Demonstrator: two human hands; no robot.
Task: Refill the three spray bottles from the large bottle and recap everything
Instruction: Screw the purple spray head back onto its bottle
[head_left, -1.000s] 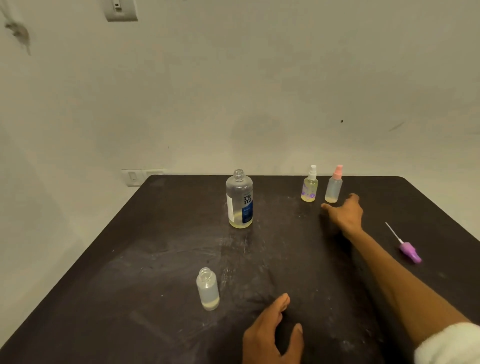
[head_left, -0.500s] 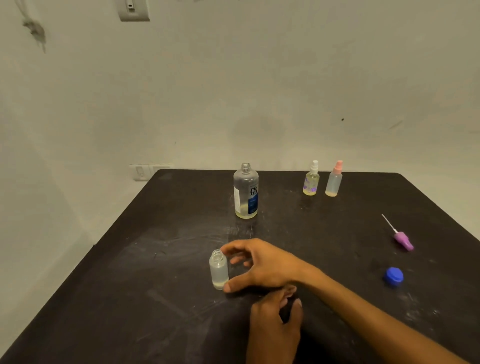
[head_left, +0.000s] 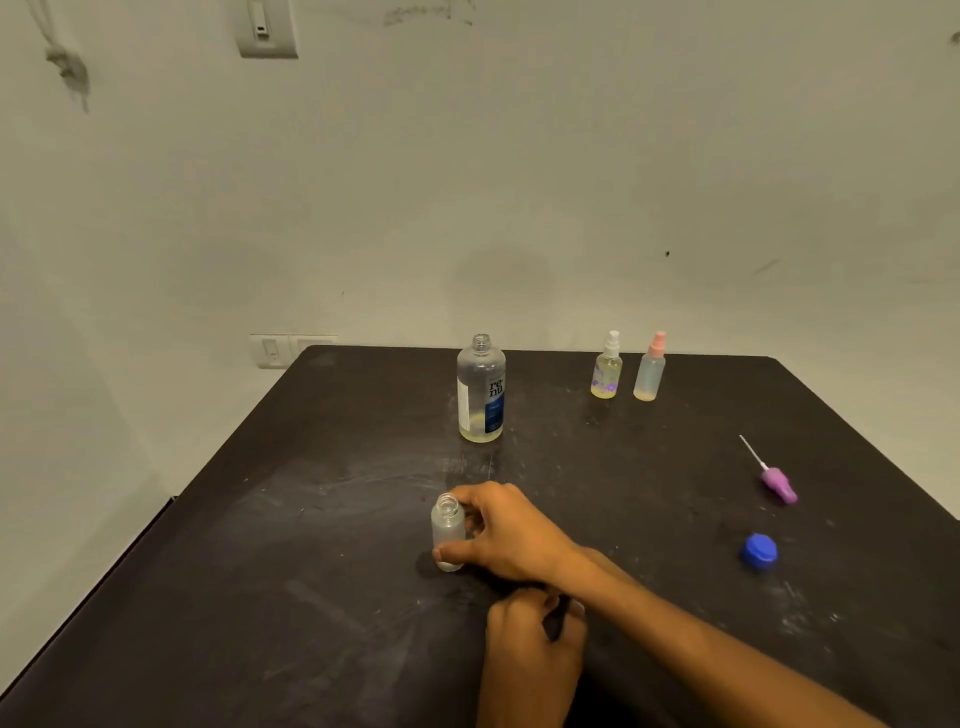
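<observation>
A small frosted spray bottle (head_left: 447, 530) stands uncapped near the middle of the dark table (head_left: 260, 571), and my right hand (head_left: 511, 538) is wrapped around it from the right. My left hand (head_left: 530, 654) rests on the table just below, partly under my right forearm, fingers loosely curled and holding nothing. The large clear bottle (head_left: 480, 389) with a blue label stands uncapped farther back, a little yellowish liquid at its bottom. Two capped spray bottles stand at the back right: one with a white top (head_left: 607, 369), one with a pink top (head_left: 650, 370).
A purple spray head (head_left: 776, 483) with its white tube lies on the table at the right. A blue cap (head_left: 759, 552) lies nearer to me on the right. The wall stands directly behind the table's far edge, with a switch plate (head_left: 270, 351) at the left.
My right hand came back from the two spray bottles at the back right and closed around the small uncapped bottle. My left hand stayed low on the table.
</observation>
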